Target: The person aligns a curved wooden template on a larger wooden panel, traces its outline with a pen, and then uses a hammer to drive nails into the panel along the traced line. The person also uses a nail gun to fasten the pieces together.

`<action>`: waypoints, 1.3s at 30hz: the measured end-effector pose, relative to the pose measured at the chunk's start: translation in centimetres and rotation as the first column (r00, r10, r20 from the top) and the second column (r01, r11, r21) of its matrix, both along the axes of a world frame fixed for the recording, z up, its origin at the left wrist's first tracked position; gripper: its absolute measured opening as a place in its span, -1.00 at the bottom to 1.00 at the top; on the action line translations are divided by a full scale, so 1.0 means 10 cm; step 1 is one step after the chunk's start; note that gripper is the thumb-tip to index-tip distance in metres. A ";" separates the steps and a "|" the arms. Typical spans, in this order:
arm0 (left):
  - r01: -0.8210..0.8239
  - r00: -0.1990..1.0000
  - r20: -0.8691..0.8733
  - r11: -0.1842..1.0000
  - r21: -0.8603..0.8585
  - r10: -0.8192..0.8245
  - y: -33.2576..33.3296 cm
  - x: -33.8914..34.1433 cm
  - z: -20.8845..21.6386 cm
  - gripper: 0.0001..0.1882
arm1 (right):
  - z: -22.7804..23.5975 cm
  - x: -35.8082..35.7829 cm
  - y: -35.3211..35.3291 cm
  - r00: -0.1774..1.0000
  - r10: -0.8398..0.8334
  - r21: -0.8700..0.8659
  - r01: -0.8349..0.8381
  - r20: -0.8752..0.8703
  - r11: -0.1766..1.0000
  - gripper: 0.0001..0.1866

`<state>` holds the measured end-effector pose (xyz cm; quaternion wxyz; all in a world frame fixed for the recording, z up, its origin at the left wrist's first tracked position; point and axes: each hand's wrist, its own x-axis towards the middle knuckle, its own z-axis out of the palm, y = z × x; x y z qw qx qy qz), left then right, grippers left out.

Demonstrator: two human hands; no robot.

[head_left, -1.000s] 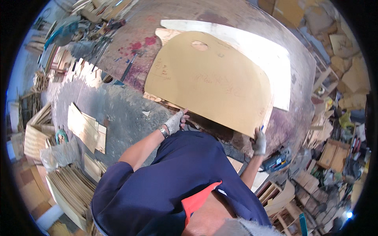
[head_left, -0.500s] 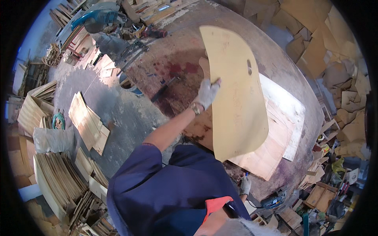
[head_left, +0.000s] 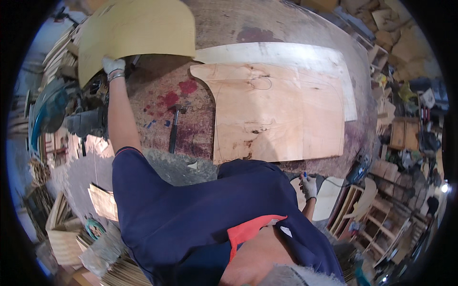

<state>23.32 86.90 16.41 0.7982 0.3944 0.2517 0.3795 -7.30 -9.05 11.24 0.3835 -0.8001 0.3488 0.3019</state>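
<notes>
We grip the lower edge of a curved yellowish board (head_left: 136, 35) with our gloved left hand (head_left: 113, 66), fingers closed on it, holding it up off the far left corner of the workbench (head_left: 229, 19). Our gloved right hand (head_left: 309, 186) hangs low beside the near right edge of the workbench, and we cannot tell whether its fingers are closed. A pale plywood sheet (head_left: 276, 114) lies flat on the workbench. A hammer (head_left: 174, 127) lies on the workbench just left of that sheet, among red stains
</notes>
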 end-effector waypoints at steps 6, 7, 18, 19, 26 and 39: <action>-0.122 0.973 -0.228 0.925 -0.359 0.040 0.24 -0.29 -0.81 -0.81 | 0.12 0.06 0.06 1.000 0.007 -0.043 -0.007 0.005 0.999 -0.60; -0.133 0.962 -0.271 0.892 -0.431 0.012 0.09 -0.37 -0.86 -0.83 | 0.12 0.08 0.05 1.000 0.000 -0.035 0.001 0.017 0.999 -0.60; 0.583 0.797 -0.031 0.781 -0.224 -0.603 -4.01 -1.64 -0.68 -0.68 | 0.52 1.19 0.72 0.732 0.308 -0.213 -0.223 0.608 0.951 -0.59; 0.615 0.771 -0.279 0.782 0.096 -0.572 -4.44 -1.71 -0.57 -0.64 | 0.62 1.34 0.91 0.686 0.276 -0.163 -0.226 0.673 0.960 -0.59; 0.760 0.642 -0.549 0.541 0.361 -0.535 -5.68 -2.01 0.16 -0.76 | 1.51 1.86 1.78 0.702 -0.025 0.505 -0.487 0.712 0.712 -0.65; 0.790 0.614 -0.645 0.361 0.496 -0.455 -6.39 -2.27 0.52 -0.86 | 1.45 1.69 1.42 0.631 0.292 0.416 -0.727 0.719 0.546 -0.68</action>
